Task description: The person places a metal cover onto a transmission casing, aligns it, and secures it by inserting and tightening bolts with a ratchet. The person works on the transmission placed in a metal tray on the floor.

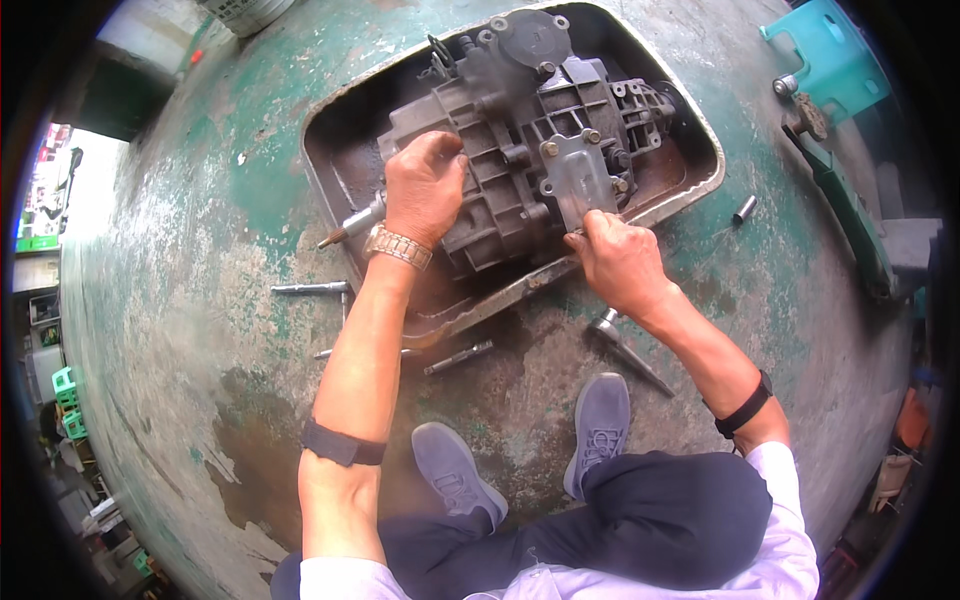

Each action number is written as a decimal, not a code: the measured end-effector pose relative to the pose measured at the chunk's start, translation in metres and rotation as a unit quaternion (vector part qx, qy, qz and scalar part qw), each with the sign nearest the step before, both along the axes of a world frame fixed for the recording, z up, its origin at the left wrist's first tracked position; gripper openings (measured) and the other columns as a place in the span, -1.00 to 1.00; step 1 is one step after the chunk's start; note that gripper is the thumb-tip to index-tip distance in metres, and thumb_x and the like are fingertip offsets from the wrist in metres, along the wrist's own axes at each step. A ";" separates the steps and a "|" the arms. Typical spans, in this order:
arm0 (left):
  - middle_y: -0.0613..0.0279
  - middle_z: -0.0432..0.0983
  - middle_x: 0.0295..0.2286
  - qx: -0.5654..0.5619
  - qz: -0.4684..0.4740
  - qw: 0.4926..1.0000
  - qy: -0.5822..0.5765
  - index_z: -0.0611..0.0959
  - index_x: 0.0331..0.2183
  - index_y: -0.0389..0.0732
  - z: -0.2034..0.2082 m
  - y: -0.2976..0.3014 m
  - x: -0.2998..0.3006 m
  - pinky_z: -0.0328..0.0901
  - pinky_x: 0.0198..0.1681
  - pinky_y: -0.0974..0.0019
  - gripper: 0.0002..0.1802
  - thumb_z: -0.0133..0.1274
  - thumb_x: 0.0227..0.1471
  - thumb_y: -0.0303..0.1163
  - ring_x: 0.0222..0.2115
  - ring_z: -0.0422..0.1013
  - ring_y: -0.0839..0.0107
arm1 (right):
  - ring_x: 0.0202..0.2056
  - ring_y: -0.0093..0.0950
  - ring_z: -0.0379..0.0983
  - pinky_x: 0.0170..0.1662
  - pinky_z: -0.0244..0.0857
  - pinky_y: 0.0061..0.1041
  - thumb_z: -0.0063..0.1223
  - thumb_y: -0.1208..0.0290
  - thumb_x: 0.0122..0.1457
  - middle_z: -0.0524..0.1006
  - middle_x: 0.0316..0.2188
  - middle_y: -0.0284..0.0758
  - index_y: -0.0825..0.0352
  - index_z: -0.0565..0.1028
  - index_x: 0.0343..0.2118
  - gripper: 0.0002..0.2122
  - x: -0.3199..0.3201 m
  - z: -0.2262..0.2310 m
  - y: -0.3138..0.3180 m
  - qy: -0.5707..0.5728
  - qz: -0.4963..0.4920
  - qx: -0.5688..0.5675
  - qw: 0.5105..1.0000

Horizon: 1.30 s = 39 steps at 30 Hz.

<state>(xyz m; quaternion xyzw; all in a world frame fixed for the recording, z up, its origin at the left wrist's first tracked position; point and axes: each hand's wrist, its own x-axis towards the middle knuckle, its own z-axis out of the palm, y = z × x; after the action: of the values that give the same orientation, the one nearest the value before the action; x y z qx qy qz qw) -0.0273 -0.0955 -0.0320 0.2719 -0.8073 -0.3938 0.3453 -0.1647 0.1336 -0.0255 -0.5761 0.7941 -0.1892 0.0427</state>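
A grey cast-metal gearbox lies in a shallow metal tray on the floor. A smooth cover plate sits on its near right part, with several brass-coloured bolt heads around it. My left hand is over the ribbed left side of the casing, fingers curled and thumb near the index finger. Whatever it may hold is hidden. At the plate's near edge, my right hand has thumb and fingers pinched together. Its fingers cover what lies between them. A shaft sticks out beside my left wrist.
Around the tray lie a ratchet wrench, an extension bar, a thin metal rod and a socket. A turquoise plastic stool stands at the far right, near a dark green metal beam. A bucket is at the back.
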 end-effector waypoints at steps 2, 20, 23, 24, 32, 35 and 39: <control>0.10 0.64 -0.37 -0.005 0.000 1.000 -0.006 0.67 -0.32 -0.29 -0.001 0.000 0.000 0.43 -0.22 0.32 -0.84 0.20 -0.06 -0.57 -0.35 0.56 0.29 | -0.47 -0.10 0.54 -0.40 0.41 -0.14 0.15 0.32 0.19 0.54 -0.49 -0.14 0.39 0.39 -0.35 -0.76 -0.001 0.000 0.000 0.006 -0.013 0.033 0.999; 0.30 0.65 -0.39 -0.008 0.001 1.000 -0.012 0.68 -0.27 -0.31 -0.001 0.000 0.001 0.40 -0.31 0.48 -0.82 0.22 0.00 -0.58 -0.43 0.49 0.64 | -0.29 -0.09 0.55 -0.23 0.43 -0.25 0.27 0.55 0.01 0.55 -0.34 -0.07 0.42 0.42 -0.17 -0.68 -0.005 -0.006 0.014 -0.132 -0.025 -0.060 0.989; 0.29 0.65 -0.40 -0.022 0.003 1.000 -0.015 0.68 -0.27 -0.30 -0.002 0.000 0.001 0.40 -0.32 0.48 -0.82 0.22 -0.01 -0.58 -0.44 0.49 0.64 | -0.29 -0.10 0.55 -0.22 0.44 -0.26 0.27 0.56 0.01 0.55 -0.34 -0.08 0.42 0.43 -0.16 -0.68 -0.004 -0.006 0.015 -0.126 -0.026 -0.062 0.990; 0.29 0.65 -0.40 -0.022 0.003 1.000 -0.015 0.68 -0.28 -0.30 -0.003 0.000 0.001 0.40 -0.33 0.48 -0.83 0.22 -0.01 -0.58 -0.44 0.49 0.64 | -0.28 -0.09 0.55 -0.22 0.44 -0.26 0.26 0.56 0.01 0.55 -0.33 -0.08 0.42 0.43 -0.16 -0.68 -0.003 -0.005 0.015 -0.129 -0.024 -0.067 0.989; 0.06 0.64 -0.40 -0.062 0.005 0.998 0.009 0.67 -0.32 -0.28 0.000 0.000 0.002 0.43 -0.24 0.29 -0.82 0.22 -0.08 -0.54 -0.38 0.59 0.25 | -0.38 -0.10 0.51 -0.38 0.40 -0.20 0.16 0.48 0.10 0.51 -0.37 -0.12 0.34 0.39 -0.32 -0.83 -0.003 -0.005 0.010 -0.049 0.043 -0.084 0.994; 0.21 0.66 -0.39 -0.011 0.007 1.000 -0.027 0.67 -0.27 -0.31 0.001 0.001 0.004 0.40 -0.18 0.39 -0.79 0.23 -0.05 -0.57 -0.33 0.55 0.49 | -0.47 -0.14 0.51 -0.46 0.38 -0.22 0.16 0.42 0.12 0.51 -0.46 -0.16 0.32 0.37 -0.37 -0.83 -0.002 -0.008 0.006 -0.030 0.018 -0.073 0.997; 0.32 0.63 -0.42 -0.008 0.009 0.999 -0.048 0.67 -0.28 -0.30 0.001 -0.001 0.002 0.38 -0.27 0.46 -0.84 0.21 0.01 -0.58 -0.40 0.49 0.60 | -0.54 -0.21 0.53 -0.50 0.39 -0.28 0.19 0.29 0.14 0.52 -0.54 -0.19 0.30 0.38 -0.39 -0.77 -0.004 -0.008 0.001 0.023 -0.008 -0.019 1.000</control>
<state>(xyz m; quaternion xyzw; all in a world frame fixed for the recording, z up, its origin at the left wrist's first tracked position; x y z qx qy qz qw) -0.0248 -0.0963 -0.0310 0.2947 -0.8236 -0.3710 0.3119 -0.1687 0.1345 -0.0332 -0.5742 0.7960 -0.1912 0.0118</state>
